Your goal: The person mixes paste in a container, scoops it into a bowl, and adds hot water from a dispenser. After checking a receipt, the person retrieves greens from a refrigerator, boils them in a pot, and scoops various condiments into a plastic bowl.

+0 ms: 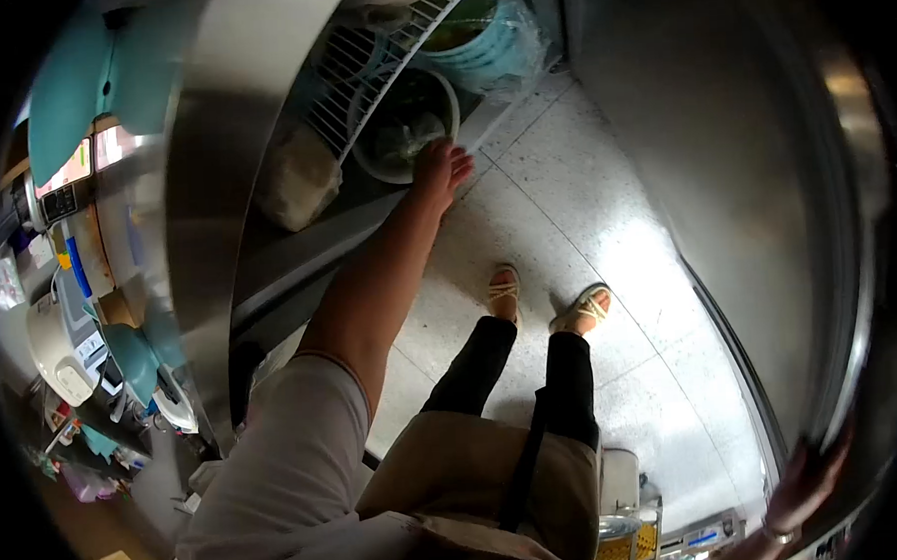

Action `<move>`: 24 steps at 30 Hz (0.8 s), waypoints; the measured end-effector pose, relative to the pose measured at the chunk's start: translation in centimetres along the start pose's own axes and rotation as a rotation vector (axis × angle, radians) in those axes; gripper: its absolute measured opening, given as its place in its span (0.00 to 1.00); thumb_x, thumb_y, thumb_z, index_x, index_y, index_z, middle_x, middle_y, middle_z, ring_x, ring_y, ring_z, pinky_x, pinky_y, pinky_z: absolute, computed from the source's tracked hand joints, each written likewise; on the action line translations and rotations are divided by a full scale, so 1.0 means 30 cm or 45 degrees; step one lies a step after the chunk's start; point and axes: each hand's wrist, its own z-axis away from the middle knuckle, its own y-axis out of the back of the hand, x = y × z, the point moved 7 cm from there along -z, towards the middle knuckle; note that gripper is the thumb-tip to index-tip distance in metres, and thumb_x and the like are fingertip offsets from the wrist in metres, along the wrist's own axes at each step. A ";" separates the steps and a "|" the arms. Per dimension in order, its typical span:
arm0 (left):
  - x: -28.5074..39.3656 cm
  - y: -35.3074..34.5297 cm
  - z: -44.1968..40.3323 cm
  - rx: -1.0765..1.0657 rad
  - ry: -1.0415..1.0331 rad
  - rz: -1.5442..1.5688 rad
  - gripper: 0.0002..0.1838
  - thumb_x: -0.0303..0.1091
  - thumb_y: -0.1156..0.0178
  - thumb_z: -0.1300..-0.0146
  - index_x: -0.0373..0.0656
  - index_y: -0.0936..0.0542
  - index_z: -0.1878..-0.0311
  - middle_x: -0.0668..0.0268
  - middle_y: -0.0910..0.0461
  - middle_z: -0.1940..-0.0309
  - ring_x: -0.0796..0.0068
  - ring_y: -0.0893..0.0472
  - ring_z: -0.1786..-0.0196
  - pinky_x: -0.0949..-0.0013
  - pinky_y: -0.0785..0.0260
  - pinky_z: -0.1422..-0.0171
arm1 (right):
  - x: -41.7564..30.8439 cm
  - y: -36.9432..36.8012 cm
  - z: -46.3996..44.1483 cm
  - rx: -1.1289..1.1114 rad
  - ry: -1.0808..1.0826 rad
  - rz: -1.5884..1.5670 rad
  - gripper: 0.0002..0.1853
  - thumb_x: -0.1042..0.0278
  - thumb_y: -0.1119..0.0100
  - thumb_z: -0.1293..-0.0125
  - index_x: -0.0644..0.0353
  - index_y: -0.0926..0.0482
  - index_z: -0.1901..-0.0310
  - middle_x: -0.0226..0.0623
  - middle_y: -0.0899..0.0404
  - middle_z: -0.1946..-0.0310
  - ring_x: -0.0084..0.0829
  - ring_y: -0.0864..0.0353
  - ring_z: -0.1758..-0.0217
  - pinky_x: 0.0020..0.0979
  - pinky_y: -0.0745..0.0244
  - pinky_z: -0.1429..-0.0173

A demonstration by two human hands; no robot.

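Note:
My left hand (444, 170) reaches to the lower part of an open refrigerator, beside the rim of a round white tub (450, 105). Its fingers are loosely bent and apart, and I see nothing held in them. A clear plastic bag (407, 137) with something pale and green lies in the tub. At the lower right, my right hand (810, 484) is at the edge of the steel refrigerator door (733, 147), fingers bent around it; shadow hides part of them.
A wire shelf (389, 72) crosses above the tub. A wrapped pale bundle (300, 176) sits left of it, and a light-blue bucket covered in plastic (488, 48) stands to the right. Tiled floor (525, 207) lies under my feet. Cluttered counters are at the left.

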 end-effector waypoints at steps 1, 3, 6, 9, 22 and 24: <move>0.083 -0.080 0.017 0.009 -0.052 -0.115 0.25 0.41 0.52 0.35 0.42 0.42 0.39 0.58 0.34 0.50 0.65 0.27 0.51 0.59 0.30 0.51 | 0.092 -0.012 0.026 0.034 -0.036 -0.036 0.29 0.61 0.53 0.35 0.58 0.47 0.35 0.50 0.41 0.38 0.49 0.39 0.37 0.45 0.40 0.36; 0.195 -0.151 -0.030 0.150 -0.281 -0.135 0.29 0.45 0.50 0.37 0.42 0.43 0.37 0.57 0.35 0.50 0.61 0.27 0.51 0.61 0.29 0.50 | 0.132 -0.003 0.034 0.007 -0.230 0.203 0.24 0.67 0.58 0.32 0.65 0.46 0.37 0.53 0.40 0.40 0.50 0.36 0.39 0.44 0.37 0.38; 0.325 -0.214 -0.149 0.270 -0.392 -0.059 0.32 0.46 0.50 0.37 0.43 0.46 0.35 0.54 0.34 0.48 0.61 0.26 0.56 0.66 0.28 0.55 | -0.229 0.073 -0.114 0.104 0.106 -0.234 0.28 0.55 0.47 0.36 0.60 0.41 0.39 0.51 0.31 0.48 0.43 0.24 0.54 0.35 0.17 0.55; 0.361 -0.197 -0.349 0.413 -0.452 -0.094 0.34 0.48 0.45 0.40 0.43 0.44 0.36 0.57 0.33 0.47 0.68 0.27 0.54 0.67 0.30 0.57 | -0.255 0.080 -0.124 0.282 0.362 -0.070 0.29 0.53 0.49 0.36 0.69 0.39 0.43 0.50 0.25 0.56 0.38 0.19 0.65 0.32 0.15 0.63; 0.432 -0.185 -0.225 0.419 -0.416 -0.259 0.18 0.45 0.50 0.37 0.38 0.31 0.55 0.64 0.28 0.76 0.73 0.30 0.78 0.69 0.36 0.73 | -0.310 0.073 -0.140 0.205 0.339 -0.249 0.28 0.54 0.52 0.35 0.57 0.44 0.37 0.48 0.31 0.47 0.40 0.24 0.53 0.39 0.17 0.53; 0.393 -0.170 -0.248 0.445 -0.381 -0.026 0.14 0.42 0.51 0.37 0.40 0.30 0.57 0.64 0.29 0.77 0.74 0.30 0.78 0.70 0.37 0.74 | -0.283 0.070 -0.123 0.152 0.249 -0.253 0.28 0.55 0.52 0.34 0.56 0.45 0.36 0.47 0.33 0.44 0.41 0.26 0.49 0.40 0.19 0.49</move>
